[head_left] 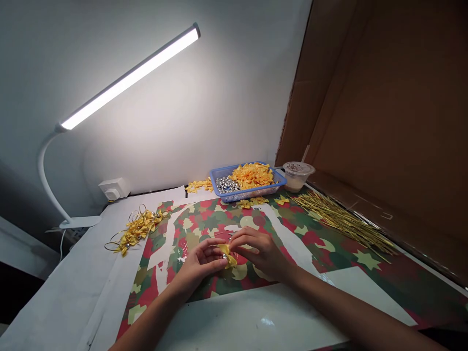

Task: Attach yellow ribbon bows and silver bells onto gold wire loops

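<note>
In the head view, we see the bow (230, 262) in the middle of the near mat (210, 295), held just above it between both hands. The left hand (204, 259) pinches it between thumb and fingers, probably to steady it and leave the bead (224, 256) facing up. The right hand (258, 249) arches in from the right, fingertips at the bow's far edge; we cannot tell whether they grip it or only touch it (the fingers hide that spot).

The basket (237, 197) stands at the far side, and we judge that it keeps the loose bows (253, 175) and silver beads (227, 185) together, beads on the left, bows on the right. The gold stems (340, 219) lie bundled on the right, roughly side by side, seemingly so that one can be drawn out easily. The pile (141, 228) of bows with wire loops sits on the left, apart from the loose ones.

Around these, the lamp (131, 78) leans over the left side, presumably for light. The cup (297, 176) stands just right of the basket, close to the stems' far end, where a reaching arm might knock it. The cardboard (383, 92) walls off the right side.
</note>
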### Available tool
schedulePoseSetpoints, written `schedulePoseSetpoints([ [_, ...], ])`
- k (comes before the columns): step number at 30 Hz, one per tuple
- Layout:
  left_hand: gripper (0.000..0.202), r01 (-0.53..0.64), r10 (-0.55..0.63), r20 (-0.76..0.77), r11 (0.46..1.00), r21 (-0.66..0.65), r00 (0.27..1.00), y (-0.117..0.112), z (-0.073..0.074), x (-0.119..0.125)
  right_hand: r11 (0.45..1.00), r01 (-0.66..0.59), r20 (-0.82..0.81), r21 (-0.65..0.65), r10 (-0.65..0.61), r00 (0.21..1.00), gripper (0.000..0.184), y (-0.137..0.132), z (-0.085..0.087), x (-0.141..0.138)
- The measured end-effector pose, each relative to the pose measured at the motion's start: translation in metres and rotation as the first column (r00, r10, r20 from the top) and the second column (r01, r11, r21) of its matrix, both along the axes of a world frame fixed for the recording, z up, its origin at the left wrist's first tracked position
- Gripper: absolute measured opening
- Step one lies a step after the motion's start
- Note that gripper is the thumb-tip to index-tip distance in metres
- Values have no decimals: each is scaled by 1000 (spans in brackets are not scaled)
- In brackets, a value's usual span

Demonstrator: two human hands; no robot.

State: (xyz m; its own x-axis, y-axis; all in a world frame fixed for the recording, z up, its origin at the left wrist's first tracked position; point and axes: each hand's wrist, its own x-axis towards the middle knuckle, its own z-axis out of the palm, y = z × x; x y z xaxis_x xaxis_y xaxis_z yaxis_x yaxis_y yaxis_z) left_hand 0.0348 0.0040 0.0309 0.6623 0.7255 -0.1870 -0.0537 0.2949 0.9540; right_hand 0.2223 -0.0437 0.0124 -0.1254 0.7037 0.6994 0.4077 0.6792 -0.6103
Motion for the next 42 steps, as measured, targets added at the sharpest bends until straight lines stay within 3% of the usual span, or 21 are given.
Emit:
schedulePoseSetpoints([
  [7, 45, -15, 15, -3, 1000, 0, 1000, 0, -2, -1, 971, -44, -82, -234, 26, 996, 26, -2, 2, -4],
  [11, 47, -63, 64, -30, 997, 37, 998, 1, -2, -1, 892, -160, -188, -422, 87, 978, 22, -5, 7, -7],
  [14, 50, -101, 105, -56, 993, 58, 993, 2, -2, -1, 848, -214, -228, -485, 113, 967, 27, -7, 11, -7],
  [23, 50, -157, 169, -107, 981, 113, 980, 0, -1, 1, 846, -87, -177, -526, -9, 984, 20, -5, 8, -6],
  [26, 42, -101, 131, -116, 967, 235, 984, -2, 0, -1, 827, -117, -224, -549, -11, 975, 20, -3, 6, -4],
  [30, 32, -26, 112, -182, 906, 422, 977, -5, 3, -4, 817, -211, -322, -537, 34, 946, 21, 0, 6, -2],
  [32, 27, -10, 110, -198, 895, 446, 974, -5, 6, -5, 793, -285, -385, -539, 70, 920, 25, 0, 7, -1],
  [35, 28, -36, 112, -175, 922, 386, 978, -5, 8, -3, 774, -332, -420, -540, 94, 902, 29, 0, 7, -1],
  [37, 31, -58, 126, -170, 932, 358, 977, -5, 8, -2, 789, -320, -398, -525, 106, 911, 29, 0, 6, -1],
  [39, 31, -70, 145, -175, 924, 376, 974, -2, 7, -2, 837, -274, -355, -475, 102, 929, 26, 0, 5, 0],
  [42, 28, -104, 217, -185, 870, 483, 958, 9, 9, -8, 886, -169, -304, -433, 33, 952, 26, 0, 4, 1],
])
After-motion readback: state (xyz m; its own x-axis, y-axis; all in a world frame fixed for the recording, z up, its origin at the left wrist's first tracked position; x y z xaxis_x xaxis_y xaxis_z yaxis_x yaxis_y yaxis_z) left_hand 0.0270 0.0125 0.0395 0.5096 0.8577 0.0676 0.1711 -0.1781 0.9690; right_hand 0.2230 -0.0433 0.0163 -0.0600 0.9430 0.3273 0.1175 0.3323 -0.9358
